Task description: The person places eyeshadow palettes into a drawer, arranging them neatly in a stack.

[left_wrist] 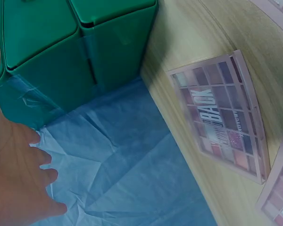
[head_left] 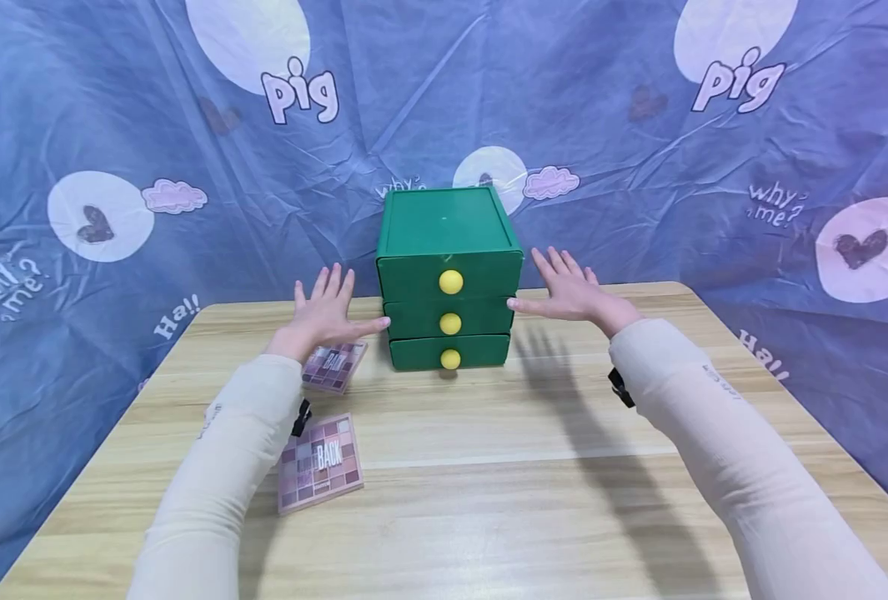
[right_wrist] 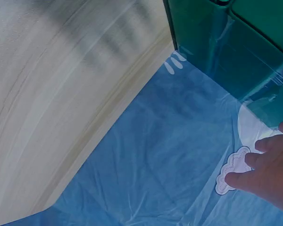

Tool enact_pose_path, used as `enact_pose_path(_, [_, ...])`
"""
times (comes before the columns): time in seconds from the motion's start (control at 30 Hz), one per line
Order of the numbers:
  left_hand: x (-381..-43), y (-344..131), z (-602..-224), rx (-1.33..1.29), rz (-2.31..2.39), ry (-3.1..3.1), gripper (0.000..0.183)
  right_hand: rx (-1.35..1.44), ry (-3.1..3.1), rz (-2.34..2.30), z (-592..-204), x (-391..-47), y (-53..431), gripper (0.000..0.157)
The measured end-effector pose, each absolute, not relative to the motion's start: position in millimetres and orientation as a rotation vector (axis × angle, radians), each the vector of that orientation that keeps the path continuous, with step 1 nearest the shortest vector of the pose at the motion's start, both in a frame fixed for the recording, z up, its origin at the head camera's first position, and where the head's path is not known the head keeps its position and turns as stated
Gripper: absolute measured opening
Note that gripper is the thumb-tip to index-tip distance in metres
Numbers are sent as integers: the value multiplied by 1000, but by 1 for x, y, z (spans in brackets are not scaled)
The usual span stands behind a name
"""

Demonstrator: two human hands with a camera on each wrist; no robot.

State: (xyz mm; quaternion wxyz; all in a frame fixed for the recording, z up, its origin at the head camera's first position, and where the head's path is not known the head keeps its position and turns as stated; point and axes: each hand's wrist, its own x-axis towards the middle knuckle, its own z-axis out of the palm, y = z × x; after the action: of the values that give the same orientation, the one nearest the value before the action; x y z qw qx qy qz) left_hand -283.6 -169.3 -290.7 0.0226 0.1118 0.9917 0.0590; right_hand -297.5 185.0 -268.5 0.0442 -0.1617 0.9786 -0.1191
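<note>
Drawer box (head_left: 447, 223) stands at the upper middle of the head view, at the back of the table (head_left: 489, 492); its yellow knobs (head_left: 450, 323) face forward, presumably for direct access. Left hand (head_left: 322, 320) and right hand (head_left: 573, 297) flank it, fingers spread, both grips released; whether the thumbs touch it cannot be told. Matched positions suggest deliberate framing of the box. Two makeup palettes (head_left: 331, 458) lie flat at left of centre, apparently placed aside so the drawer fronts remain unobstructed.
</note>
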Motion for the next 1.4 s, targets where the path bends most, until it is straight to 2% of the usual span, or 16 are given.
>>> enact_pose_path(0.57, [-280, -169, -275, 311, 237, 2978, 112, -566, 2915, -727, -240, -315, 171, 90])
enact_pose_path(0.8, [-277, -164, -267, 336, 353, 2879, 110, -485, 2759, -941, -238, -320, 168, 90])
enact_pose_path(0.93, [-274, -158, -260, 421, 454, 2854, 99, -399, 2656, -1070, -236, -323, 167, 91])
enact_pose_path(1.2, [-270, -149, -256, 570, 773, 2677, 66, -355, 2560, -1271, -234, -329, 162, 91])
enact_pose_path(1.4, [-272, -138, -268, 576, 1043, 2498, 59, -331, 2471, -1430, -234, -331, 154, 92])
